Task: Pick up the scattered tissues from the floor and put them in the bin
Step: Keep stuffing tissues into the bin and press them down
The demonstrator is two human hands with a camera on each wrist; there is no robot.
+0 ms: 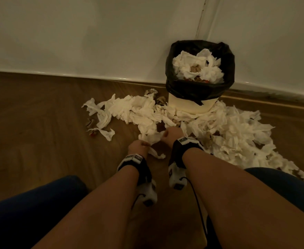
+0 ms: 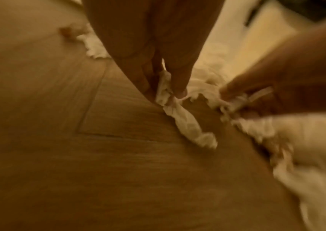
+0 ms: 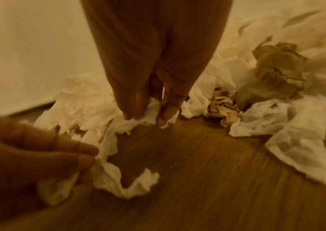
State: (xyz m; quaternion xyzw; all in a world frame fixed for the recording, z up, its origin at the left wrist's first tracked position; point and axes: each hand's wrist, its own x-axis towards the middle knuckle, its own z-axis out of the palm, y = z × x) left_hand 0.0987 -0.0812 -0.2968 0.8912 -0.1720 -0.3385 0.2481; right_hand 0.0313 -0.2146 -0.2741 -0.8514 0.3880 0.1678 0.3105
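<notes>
So my left hand [image 1: 138,147] is pinching one twisted white tissue [image 2: 186,125] between thumb and fingertips, its tail trailing on the wood floor [image 1: 39,141]. My right hand [image 1: 171,134] has fingers closed on the near edge of the tissue pile [image 1: 228,137], which spreads around the bin [image 1: 199,105] by the wall. The bin's already heaped with tissues.

tissues [image 1: 144,112]: thin white paper, crumpled, matt
floor [image 1: 39,123]: wood-grain boards, low sheen
bin liner [image 1: 198,90]: black plastic film, wrinkled, slightly glossy
wall [image 1: 75,33]: smooth, matt
</notes>
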